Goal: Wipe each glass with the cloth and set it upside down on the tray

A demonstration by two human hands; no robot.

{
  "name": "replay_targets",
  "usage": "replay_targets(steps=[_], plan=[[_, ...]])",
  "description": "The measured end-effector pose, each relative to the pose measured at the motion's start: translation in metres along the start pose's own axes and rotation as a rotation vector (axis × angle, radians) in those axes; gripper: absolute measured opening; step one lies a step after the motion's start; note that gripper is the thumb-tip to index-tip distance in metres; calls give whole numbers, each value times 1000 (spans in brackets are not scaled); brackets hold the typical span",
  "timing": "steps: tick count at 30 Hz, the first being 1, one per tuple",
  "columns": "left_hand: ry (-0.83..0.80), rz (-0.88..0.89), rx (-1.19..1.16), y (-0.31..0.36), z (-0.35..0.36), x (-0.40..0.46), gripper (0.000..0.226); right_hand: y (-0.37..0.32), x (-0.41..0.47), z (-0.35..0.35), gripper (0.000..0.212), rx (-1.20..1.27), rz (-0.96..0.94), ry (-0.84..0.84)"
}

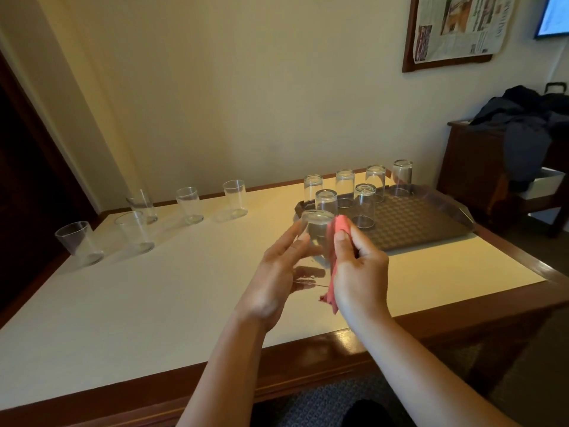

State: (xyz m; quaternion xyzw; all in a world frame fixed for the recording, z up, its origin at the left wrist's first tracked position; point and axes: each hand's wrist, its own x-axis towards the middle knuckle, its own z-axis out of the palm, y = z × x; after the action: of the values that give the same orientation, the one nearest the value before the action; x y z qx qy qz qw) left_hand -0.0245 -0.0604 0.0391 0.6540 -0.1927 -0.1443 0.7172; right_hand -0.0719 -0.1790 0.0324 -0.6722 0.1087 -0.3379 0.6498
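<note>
Glass (314,232) is gripped by the left hand (277,272), steadying it for wiping. Right hand (358,266) pinches the cloth (334,241) against it, beside the tray (431,217).

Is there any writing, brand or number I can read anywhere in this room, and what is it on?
No text here can be read.
Framed newspaper page on the wall: print and headlines too blurred to read.
Screen at top right: lit, its content too small to read.
Glasses, cloth and tray: no markings visible.
</note>
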Motion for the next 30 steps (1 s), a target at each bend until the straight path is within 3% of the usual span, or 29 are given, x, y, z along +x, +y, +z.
replay_targets(steps=[3, 5, 6, 8, 10, 13, 16, 18, 20, 22, 24, 27, 30], plan=[[161, 113, -19, 1, 1, 2, 46, 1, -18, 5, 30, -6, -44, -55], [221, 119, 23, 0, 2, 3, 59, 4, -28, 8, 30, -45, -80, -90], [193, 98, 25, -1, 3, 1, 61, 6, -25, 8, 29, -62, -86, -89], [67, 33, 18, 0, 3, -2, 38, 3, -10, 6, 32, -75, -62, -44], [-5, -15, 5, 3, 1, -5, 29, -2, 1, 5, 35, -63, -25, 6], [95, 54, -60, 6, 0, -3, 37, -1, -11, 10, 34, -32, -53, -28], [217, 79, 57, 6, -3, 2, 59, 3, -30, 14, 33, -70, -115, -77], [142, 29, 76, 4, -4, 1, 60, 1, -20, 12, 33, -75, -99, -73], [50, -11, 62, 9, -4, -2, 34, -5, -3, 11, 35, -64, -61, -57], [35, 37, 2, 12, -4, -4, 25, -8, 2, 12, 36, -33, -37, -39], [129, 103, -48, 14, -4, -2, 39, -7, -11, 16, 35, -31, -77, -48], [214, 135, 59, 12, -5, 2, 68, -5, -27, 14, 34, -42, -118, -71], [72, 30, 68, 10, -3, -3, 50, -11, -7, 10, 34, -58, -72, -42]])
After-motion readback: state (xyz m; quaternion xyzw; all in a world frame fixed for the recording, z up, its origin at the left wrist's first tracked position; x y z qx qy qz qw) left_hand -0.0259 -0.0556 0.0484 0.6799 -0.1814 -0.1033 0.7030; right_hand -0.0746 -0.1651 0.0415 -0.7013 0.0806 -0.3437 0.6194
